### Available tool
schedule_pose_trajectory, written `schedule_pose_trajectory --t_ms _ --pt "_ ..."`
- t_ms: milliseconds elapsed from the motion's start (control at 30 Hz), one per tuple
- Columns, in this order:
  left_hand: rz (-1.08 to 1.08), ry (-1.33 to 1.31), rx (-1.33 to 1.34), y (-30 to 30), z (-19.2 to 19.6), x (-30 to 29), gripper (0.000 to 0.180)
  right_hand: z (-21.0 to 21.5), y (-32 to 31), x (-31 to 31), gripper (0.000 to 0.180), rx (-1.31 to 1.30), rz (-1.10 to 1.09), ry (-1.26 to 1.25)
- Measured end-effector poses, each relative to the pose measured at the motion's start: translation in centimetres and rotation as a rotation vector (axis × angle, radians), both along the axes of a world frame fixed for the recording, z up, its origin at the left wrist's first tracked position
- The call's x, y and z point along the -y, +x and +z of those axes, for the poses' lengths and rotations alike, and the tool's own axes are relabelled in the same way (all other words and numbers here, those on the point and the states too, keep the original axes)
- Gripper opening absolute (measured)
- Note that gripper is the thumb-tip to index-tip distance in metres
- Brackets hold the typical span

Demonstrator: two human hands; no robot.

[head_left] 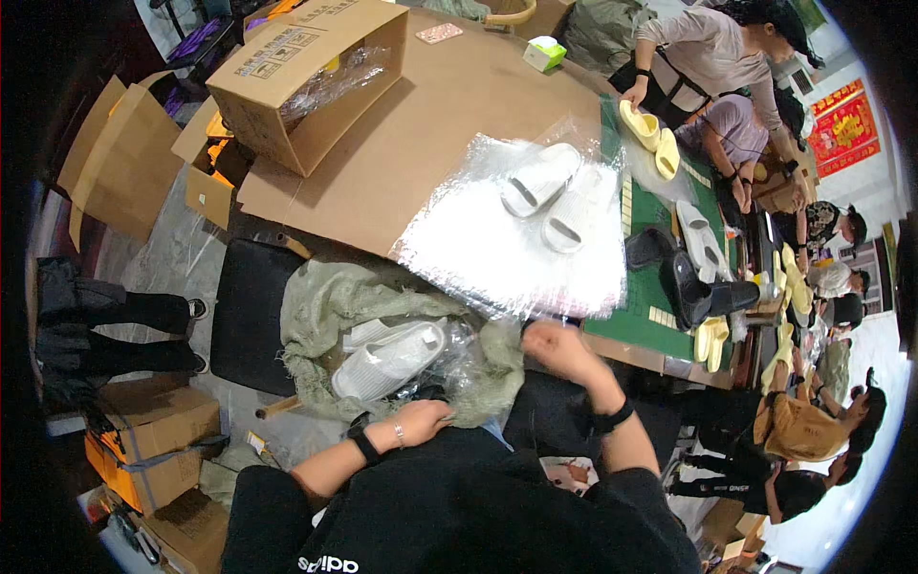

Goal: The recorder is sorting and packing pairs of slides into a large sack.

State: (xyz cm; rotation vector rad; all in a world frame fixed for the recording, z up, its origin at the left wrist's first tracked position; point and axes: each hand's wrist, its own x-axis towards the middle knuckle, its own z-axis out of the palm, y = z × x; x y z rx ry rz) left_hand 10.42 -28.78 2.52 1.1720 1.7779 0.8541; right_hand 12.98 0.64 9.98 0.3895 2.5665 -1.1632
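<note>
The camera sits on the person's head, the left one of two side by side. It looks down over the black shirt [459,507] to the left hand [423,424] and the right hand [562,350], which are quite near. The big desk [411,124] is farther out, at the top. The wide, round view bends the edges, so people [805,421] at the right look small and tipped over.

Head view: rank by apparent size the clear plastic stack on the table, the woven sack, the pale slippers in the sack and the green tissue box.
1. Clear plastic stack and woven sack: too alike to rank
2. Pale slippers in the sack
3. Green tissue box
</note>
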Motion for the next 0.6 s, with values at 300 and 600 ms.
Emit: schedule_pose_trajectory --t_ms 300,600 --pt "0.341 -0.145 -0.029 -1.1 5.1 -1.6 0.009 -9.6 -12.6 -23.2 0.081 -0.035 -0.524 0.507" --pt "0.455 -0.111 0.063 0.3 6.1 -6.3 0.018 -20.3 -17.6 -28.8 0.076 -0.208 -1.117 -0.261"
